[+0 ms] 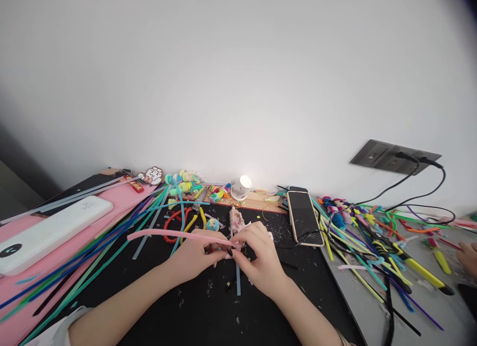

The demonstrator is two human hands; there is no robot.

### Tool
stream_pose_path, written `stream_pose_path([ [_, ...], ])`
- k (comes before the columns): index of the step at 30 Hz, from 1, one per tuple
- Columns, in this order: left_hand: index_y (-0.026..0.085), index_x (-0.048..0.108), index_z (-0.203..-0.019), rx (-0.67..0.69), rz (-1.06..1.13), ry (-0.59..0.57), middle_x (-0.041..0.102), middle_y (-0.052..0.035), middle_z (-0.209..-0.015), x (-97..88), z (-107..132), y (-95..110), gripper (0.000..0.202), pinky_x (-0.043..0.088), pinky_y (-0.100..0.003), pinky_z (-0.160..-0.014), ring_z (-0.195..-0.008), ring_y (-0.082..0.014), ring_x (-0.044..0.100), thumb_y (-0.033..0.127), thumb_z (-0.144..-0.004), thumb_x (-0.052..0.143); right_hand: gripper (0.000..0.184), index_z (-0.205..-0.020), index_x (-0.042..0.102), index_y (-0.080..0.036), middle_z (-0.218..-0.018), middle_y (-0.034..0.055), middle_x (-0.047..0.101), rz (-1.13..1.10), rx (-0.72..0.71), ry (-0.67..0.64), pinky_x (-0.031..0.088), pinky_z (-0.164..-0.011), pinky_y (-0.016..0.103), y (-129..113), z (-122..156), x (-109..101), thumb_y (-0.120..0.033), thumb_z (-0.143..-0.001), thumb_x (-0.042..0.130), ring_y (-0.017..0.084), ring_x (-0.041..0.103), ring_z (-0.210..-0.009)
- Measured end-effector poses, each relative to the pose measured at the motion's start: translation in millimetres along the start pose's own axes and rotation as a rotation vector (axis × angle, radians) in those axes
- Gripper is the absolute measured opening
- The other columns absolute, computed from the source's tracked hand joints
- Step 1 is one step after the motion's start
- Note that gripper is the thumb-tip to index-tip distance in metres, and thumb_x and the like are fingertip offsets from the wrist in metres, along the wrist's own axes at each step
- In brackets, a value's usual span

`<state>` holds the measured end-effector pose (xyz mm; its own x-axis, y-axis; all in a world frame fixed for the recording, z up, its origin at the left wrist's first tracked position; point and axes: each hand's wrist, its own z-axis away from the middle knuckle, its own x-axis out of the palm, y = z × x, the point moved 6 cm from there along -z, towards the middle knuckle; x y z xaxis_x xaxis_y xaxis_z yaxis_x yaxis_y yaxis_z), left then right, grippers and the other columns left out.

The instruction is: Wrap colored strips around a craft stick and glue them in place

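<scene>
A long pink pipe cleaner (167,232) arcs out to the left from between my two hands, its end at my fingertips. My left hand (199,254) is closed around it near that end. With thumb and index finger my right hand (257,254) pinches the same end, where a small dark bit also shows. Just behind my hands stands a pale pink, glue-smeared piece (236,220) whose kind I cannot make out. A ball-like blue and yellow fuzzy piece (213,224) lies beside my left hand. Below my fingers a pale blue glue stick (238,281) rests on the black mat.
Pliers with red and yellow handles (175,224) lie behind my left arm. A white paper cup (242,187) and a phone (305,217) are near the wall. Pipe cleaners (112,246) and a white power bank (55,231) lie left; yellow-black cutters (421,274) and another person's hand (467,256) are right.
</scene>
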<state>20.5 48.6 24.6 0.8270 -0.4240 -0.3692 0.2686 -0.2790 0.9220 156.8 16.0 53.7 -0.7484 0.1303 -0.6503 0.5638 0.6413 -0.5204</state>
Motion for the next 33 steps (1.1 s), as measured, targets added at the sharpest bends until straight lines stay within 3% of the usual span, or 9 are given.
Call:
stream_pose_path([
  [6, 0.022, 0.074, -0.069, -0.048, 0.064, 0.003, 0.061, 0.002, -0.052, 1.7, -1, -7, 0.019, 0.041, -0.023, -0.05, -0.046, -0.0139, 0.056, 0.039, -0.077, 0.07, 0.012, -0.071, 0.047, -0.022, -0.067, -0.0016, 0.049, -0.033, 0.104, 0.155, 0.035, -0.061, 0.029, 15, 3, -5, -0.012, -0.076, 0.05, 0.016, 0.046, -0.065],
  [12, 0.021, 0.074, -0.078, -0.147, 0.211, 0.065, 0.069, -0.0004, -0.064, -2.3, -2, -18, 0.014, 0.047, -0.025, -0.053, -0.05, -0.0145, 0.059, 0.035, -0.073, 0.074, 0.012, -0.069, 0.041, -0.023, -0.063, -0.0048, 0.04, -0.28, 0.371, 0.127, 0.032, -0.055, 0.025, 34, 6, -3, -0.015, -0.074, 0.048, 0.013, 0.039, -0.058],
  [15, 0.021, 0.076, -0.08, -0.157, 0.218, 0.058, 0.068, -0.0005, -0.063, -2.5, -1, -16, 0.015, 0.047, -0.026, -0.052, -0.05, -0.015, 0.059, 0.034, -0.072, 0.074, 0.003, -0.079, 0.048, -0.022, -0.068, -0.0039, 0.044, -0.361, 0.389, 0.116, 0.034, -0.057, 0.025, 34, 4, -3, -0.019, -0.079, 0.05, 0.013, 0.041, -0.061],
  [18, 0.021, 0.074, -0.074, -0.128, 0.2, 0.009, 0.065, 0.0013, -0.061, 0.3, 0, -11, 0.013, 0.045, -0.024, -0.051, -0.048, -0.0132, 0.056, 0.034, -0.074, 0.074, 0.013, -0.091, 0.056, -0.021, -0.07, -0.0042, 0.045, -0.343, 0.343, 0.038, 0.034, -0.059, 0.025, 29, 2, 2, -0.02, -0.079, 0.057, 0.013, 0.041, -0.062],
  [22, 0.021, 0.071, -0.069, -0.099, 0.155, -0.059, 0.064, 0.0027, -0.06, 5.1, 1, -8, 0.012, 0.042, -0.023, -0.05, -0.047, -0.0119, 0.055, 0.031, -0.075, 0.072, 0.003, -0.078, 0.059, -0.021, -0.063, -0.005, 0.042, -0.28, 0.323, -0.047, 0.03, -0.056, 0.025, 25, 2, 9, -0.019, -0.079, 0.057, 0.012, 0.038, -0.058],
  [28, 0.02, 0.072, -0.076, -0.13, 0.211, -0.034, 0.07, 0.0002, -0.067, 4.6, 0, -16, 0.015, 0.047, -0.025, -0.052, -0.05, -0.0129, 0.058, 0.035, -0.075, 0.073, 0.011, -0.07, 0.049, -0.022, -0.06, -0.0055, 0.041, -0.371, 0.445, 0.038, 0.03, -0.052, 0.024, 35, 5, 8, -0.021, -0.08, 0.053, 0.012, 0.037, -0.054],
  [33, 0.018, 0.07, -0.079, -0.181, 0.316, -0.038, 0.068, 0.0008, -0.069, 4.4, -1, -20, 0.015, 0.048, -0.024, -0.052, -0.051, -0.0109, 0.057, 0.031, -0.073, 0.076, 0.009, -0.074, 0.051, -0.02, -0.064, -0.0043, 0.046, -0.46, 0.497, 0.119, 0.033, -0.053, 0.024, 43, 8, 5, -0.025, -0.08, 0.055, 0.012, 0.041, -0.057],
])
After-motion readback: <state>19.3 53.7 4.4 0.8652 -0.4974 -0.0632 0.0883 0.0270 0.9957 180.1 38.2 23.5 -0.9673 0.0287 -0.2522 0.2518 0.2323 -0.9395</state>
